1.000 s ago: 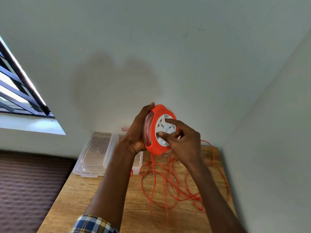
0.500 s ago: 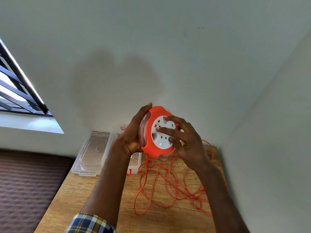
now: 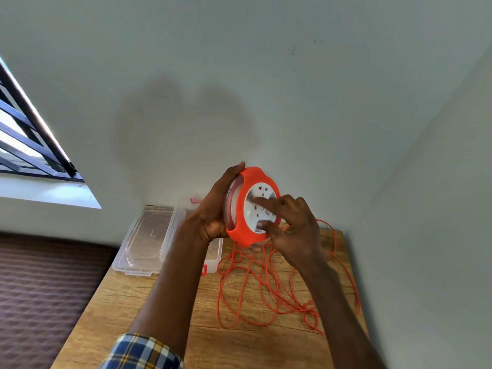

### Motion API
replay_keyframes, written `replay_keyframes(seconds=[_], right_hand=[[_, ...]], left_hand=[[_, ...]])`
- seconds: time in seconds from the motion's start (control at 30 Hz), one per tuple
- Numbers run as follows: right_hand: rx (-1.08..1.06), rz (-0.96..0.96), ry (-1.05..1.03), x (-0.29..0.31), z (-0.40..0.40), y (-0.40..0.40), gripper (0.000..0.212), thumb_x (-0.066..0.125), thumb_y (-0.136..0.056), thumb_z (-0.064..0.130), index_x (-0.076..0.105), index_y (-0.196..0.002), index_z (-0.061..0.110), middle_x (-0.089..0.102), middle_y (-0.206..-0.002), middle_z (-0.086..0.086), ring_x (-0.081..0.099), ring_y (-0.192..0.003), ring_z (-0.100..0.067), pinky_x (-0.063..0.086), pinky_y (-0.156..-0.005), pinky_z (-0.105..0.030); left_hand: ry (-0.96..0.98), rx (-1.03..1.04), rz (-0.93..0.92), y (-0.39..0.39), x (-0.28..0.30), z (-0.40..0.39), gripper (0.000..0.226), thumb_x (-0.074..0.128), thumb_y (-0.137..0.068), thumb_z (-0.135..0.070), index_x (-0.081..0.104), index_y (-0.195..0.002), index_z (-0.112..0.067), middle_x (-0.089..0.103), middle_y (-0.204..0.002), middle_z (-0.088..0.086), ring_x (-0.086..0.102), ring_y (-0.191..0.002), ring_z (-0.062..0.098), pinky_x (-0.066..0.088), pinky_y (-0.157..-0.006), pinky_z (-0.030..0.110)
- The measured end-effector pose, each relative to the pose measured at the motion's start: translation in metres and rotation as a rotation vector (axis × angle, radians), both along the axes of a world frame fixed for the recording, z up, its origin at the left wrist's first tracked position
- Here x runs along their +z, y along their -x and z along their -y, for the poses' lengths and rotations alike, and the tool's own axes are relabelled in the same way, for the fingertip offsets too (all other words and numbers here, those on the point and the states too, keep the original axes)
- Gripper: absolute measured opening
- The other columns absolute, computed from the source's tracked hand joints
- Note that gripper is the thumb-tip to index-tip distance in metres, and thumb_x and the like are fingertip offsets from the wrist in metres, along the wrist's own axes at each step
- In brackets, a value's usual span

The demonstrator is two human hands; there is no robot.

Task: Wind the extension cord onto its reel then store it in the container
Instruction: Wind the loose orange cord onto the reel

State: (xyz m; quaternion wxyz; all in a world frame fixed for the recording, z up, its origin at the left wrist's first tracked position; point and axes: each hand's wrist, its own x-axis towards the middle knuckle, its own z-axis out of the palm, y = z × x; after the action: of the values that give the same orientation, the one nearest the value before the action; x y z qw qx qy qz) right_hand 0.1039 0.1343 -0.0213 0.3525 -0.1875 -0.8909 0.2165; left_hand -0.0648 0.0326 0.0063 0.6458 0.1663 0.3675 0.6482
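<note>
Window (image 3: 32, 145): barred, at the far left, sill white below it.

Floor covering (image 3: 45, 294): dark, ribbed, lower left beside the tabletop.

Tabletop (image 3: 127, 310): wood grain, set into the corner of two pale walls.

Lid (image 3: 145, 239): clear plastic, lying flat at the tabletop's back left edge.

Container (image 3: 214, 258): clear plastic with a red clasp at its near end, just right of the lid and touching it; largely hidden behind the left forearm.

Sleeve (image 3: 138, 351): plaid, blue and yellow, on the left arm at the bottom edge.

Left hand (image 3: 215, 211): raised above the tabletop, fingers and thumb wrapped round the back and rim of the reel, holding it.

Reel (image 3: 246, 209): orange rim, white socket face turned toward the camera, held upright in the air between both hands, above the container's right end.

Right hand (image 3: 292, 227): fingers curled against the white face, index finger laid across it, thumb on its lower part.

Extension cord (image 3: 266, 288): orange, thin, mostly unwound, lying in loose loops on the right half of the tabletop, with strands rising to the reel's underside.
</note>
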Motion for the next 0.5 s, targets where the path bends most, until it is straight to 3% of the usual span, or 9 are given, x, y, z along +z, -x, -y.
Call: replay_keyframes(seconds=[0.03, 0.1, 0.2, 0.27, 0.33, 0.4, 0.5], right_hand=[[-0.068, -0.035, 0.085, -0.001, 0.005, 0.003, 0.039, 0.072, -0.091, 0.039, 0.066, -0.128, 0.048, 0.071, -0.100, 0.020, 0.056, -0.081, -0.007, 0.045, -0.060, -0.025], [-0.151, -0.162, 0.307, -0.003, 0.011, 0.009, 0.024, 0.064, -0.098, 0.038, 0.070, -0.121, 0.042, 0.071, -0.072, 0.015, 0.061, -0.060, -0.006, 0.043, -0.051, -0.023], [-0.168, -0.140, 0.334, 0.003, 0.007, 0.010, 0.019, 0.064, -0.099, 0.033, 0.071, -0.114, 0.042, 0.072, -0.066, 0.010, 0.065, -0.055, -0.007, 0.046, -0.049, -0.027], [-0.170, -0.144, 0.263, 0.009, 0.003, 0.003, 0.017, 0.069, -0.095, 0.038, 0.074, -0.111, 0.040, 0.071, -0.075, 0.018, 0.061, -0.065, -0.002, 0.044, -0.055, -0.025], [-0.100, -0.123, 0.150, 0.012, 0.002, -0.002, 0.023, 0.071, -0.091, 0.037, 0.074, -0.114, 0.039, 0.067, -0.100, 0.021, 0.057, -0.088, -0.002, 0.042, -0.066, -0.020], [0.038, -0.049, 0.095, 0.014, 0.003, -0.002, 0.033, 0.071, -0.091, 0.027, 0.072, -0.123, 0.038, 0.061, -0.124, 0.012, 0.053, -0.110, -0.010, 0.044, -0.081, -0.016], [0.128, 0.027, 0.019, 0.015, -0.002, -0.004, 0.053, 0.071, -0.091, 0.005, 0.067, -0.132, 0.039, 0.053, -0.143, 0.011, 0.049, -0.121, -0.016, 0.048, -0.090, -0.023]], left_hand=[[0.006, 0.005, -0.009, -0.001, 0.001, -0.001, 0.064, 0.060, -0.094, -0.068, 0.076, -0.122, -0.013, 0.075, -0.116, 0.016, 0.073, -0.103, 0.033, 0.059, -0.094, 0.047], [0.011, 0.011, -0.016, -0.005, 0.002, -0.001, 0.062, 0.060, -0.095, -0.068, 0.081, -0.114, -0.013, 0.079, -0.110, 0.014, 0.077, -0.096, 0.030, 0.062, -0.086, 0.044], [0.016, 0.022, -0.016, -0.009, 0.001, -0.001, 0.062, 0.061, -0.093, -0.068, 0.081, -0.115, -0.013, 0.079, -0.112, 0.014, 0.077, -0.096, 0.031, 0.063, -0.084, 0.044], [0.000, 0.022, -0.012, -0.008, 0.003, 0.000, 0.064, 0.062, -0.092, -0.069, 0.079, -0.119, -0.014, 0.077, -0.118, 0.014, 0.076, -0.101, 0.032, 0.062, -0.088, 0.045], [0.011, 0.030, -0.031, -0.005, 0.003, 0.000, 0.066, 0.061, -0.091, -0.072, 0.080, -0.120, -0.016, 0.076, -0.119, 0.015, 0.076, -0.102, 0.032, 0.061, -0.090, 0.047], [0.042, 0.040, -0.054, -0.003, 0.003, -0.001, 0.068, 0.059, -0.090, -0.075, 0.080, -0.119, -0.018, 0.076, -0.120, 0.015, 0.075, -0.102, 0.032, 0.060, -0.092, 0.048], [0.055, 0.050, -0.042, -0.002, 0.001, 0.000, 0.068, 0.059, -0.090, -0.075, 0.079, -0.121, -0.018, 0.075, -0.120, 0.015, 0.074, -0.103, 0.033, 0.059, -0.094, 0.050]])
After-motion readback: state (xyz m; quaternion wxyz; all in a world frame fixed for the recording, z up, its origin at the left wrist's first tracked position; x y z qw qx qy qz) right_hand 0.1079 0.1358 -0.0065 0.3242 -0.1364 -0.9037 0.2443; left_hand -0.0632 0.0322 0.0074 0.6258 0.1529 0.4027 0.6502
